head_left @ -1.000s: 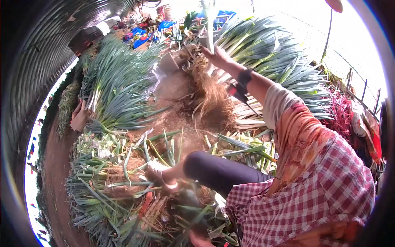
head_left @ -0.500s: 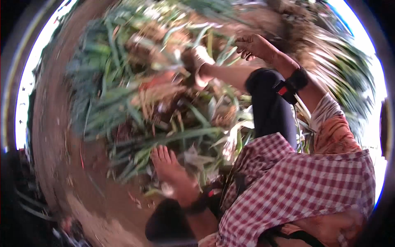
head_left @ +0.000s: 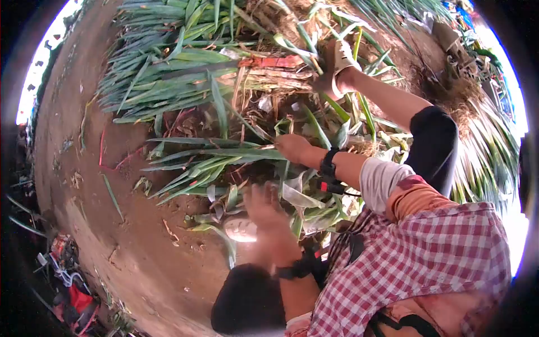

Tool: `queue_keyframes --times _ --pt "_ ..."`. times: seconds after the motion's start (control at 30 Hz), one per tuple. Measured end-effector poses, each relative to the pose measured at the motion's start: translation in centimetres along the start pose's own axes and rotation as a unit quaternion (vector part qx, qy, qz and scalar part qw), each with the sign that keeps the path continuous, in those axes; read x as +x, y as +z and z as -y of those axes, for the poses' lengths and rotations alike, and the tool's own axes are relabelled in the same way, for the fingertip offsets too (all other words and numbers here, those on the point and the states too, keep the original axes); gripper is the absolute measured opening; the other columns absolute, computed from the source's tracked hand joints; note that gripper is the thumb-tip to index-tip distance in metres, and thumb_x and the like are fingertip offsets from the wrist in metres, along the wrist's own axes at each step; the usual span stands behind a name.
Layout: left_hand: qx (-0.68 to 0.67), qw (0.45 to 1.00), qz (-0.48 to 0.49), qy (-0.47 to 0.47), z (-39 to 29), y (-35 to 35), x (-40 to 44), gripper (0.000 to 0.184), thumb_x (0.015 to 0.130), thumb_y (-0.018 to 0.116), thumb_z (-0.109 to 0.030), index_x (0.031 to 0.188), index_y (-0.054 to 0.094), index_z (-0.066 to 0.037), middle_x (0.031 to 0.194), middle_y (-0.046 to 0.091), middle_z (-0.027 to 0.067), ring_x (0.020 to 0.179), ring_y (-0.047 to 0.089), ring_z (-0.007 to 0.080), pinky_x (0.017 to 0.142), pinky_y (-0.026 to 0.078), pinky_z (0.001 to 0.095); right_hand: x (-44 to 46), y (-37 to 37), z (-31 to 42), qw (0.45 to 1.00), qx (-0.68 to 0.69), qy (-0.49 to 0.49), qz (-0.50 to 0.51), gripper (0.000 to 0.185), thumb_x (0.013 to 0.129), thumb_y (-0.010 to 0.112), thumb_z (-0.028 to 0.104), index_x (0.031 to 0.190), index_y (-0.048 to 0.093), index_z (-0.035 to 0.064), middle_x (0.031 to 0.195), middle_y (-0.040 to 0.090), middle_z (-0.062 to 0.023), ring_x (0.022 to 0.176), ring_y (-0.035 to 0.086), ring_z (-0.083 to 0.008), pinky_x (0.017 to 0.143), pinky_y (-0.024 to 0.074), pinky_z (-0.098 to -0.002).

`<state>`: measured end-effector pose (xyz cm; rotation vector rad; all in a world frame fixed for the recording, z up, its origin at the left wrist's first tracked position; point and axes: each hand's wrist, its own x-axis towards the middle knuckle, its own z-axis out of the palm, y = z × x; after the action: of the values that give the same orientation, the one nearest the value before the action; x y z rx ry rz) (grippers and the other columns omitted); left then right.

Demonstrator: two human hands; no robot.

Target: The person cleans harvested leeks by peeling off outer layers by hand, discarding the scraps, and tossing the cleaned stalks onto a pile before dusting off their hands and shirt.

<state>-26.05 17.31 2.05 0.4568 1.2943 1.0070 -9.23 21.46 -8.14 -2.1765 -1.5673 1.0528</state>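
Note:
My right hand (head_left: 295, 149) is closed at the base end of some long green leeks (head_left: 224, 153), whose leaves stretch to the left over the ground. Nearer my body, my left hand (head_left: 268, 216) is blurred by motion, with its fingers apart and nothing visible in it. It is beside loose leek leaves (head_left: 303, 194) and above a shoe (head_left: 241, 229). Beyond my right hand lies a large leek bundle (head_left: 185, 70) with a red band (head_left: 272, 62) around its pale stalks. My other foot (head_left: 337, 67) rests against the stalk ends.
Brown soil (head_left: 140, 247) spreads at the left, with scattered leaf scraps. More leeks (head_left: 488, 151) with roots are piled at the right edge, and others (head_left: 387, 17) lie at the top. Dark and red items (head_left: 78, 297) sit at the lower left.
The view has swung down toward the bundles. My right hand, earlier raised with a leek, came down empty and has closed on leeks. My left hand has moved near the loose leaves.

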Motion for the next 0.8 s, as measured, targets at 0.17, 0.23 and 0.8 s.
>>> queue_keyframes --times 0.17,0.23,0.8 --pt "-0.082 0.985 -0.073 -0.135 -1.5 1.0 1.9 0.041 0.079 0.050 -0.016 0.116 0.035 -0.009 0.107 0.045 0.0088 0.090 0.051 0.0231 0.076 0.043 0.0333 3.7 3.7 0.2 0.987 -0.058 -0.138 -0.060 0.018 0.073 0.049 0.014 0.085 0.055 0.0021 0.086 0.057 -0.0178 0.080 0.054 -0.0350 0.069 0.0439 -0.0421" --pt "-0.061 0.985 -0.063 -0.147 -1.3 0.1 2.4 0.042 0.079 0.050 -0.015 0.117 0.033 -0.010 0.107 0.045 0.0091 0.092 0.051 0.0236 0.076 0.044 0.0337 4.4 5.2 0.5 0.973 -0.085 -0.200 -0.074 0.017 0.071 0.050 0.012 0.084 0.055 0.0020 0.088 0.057 -0.0167 0.082 0.054 -0.0343 0.069 0.0442 -0.0417" --pt "-0.117 0.989 -0.051 -0.080 -3.3 -1.8 2.6 0.034 0.081 0.047 -0.017 0.113 0.043 -0.005 0.097 0.050 0.0073 0.080 0.054 0.0199 0.069 0.044 0.0320 -1.0 -7.6 12.7 0.941 0.308 0.058 0.126 0.039 0.077 0.057 0.040 0.089 0.062 0.0037 0.063 0.054 -0.0024 0.055 0.047 -0.0092 0.051 0.0406 -0.0248"
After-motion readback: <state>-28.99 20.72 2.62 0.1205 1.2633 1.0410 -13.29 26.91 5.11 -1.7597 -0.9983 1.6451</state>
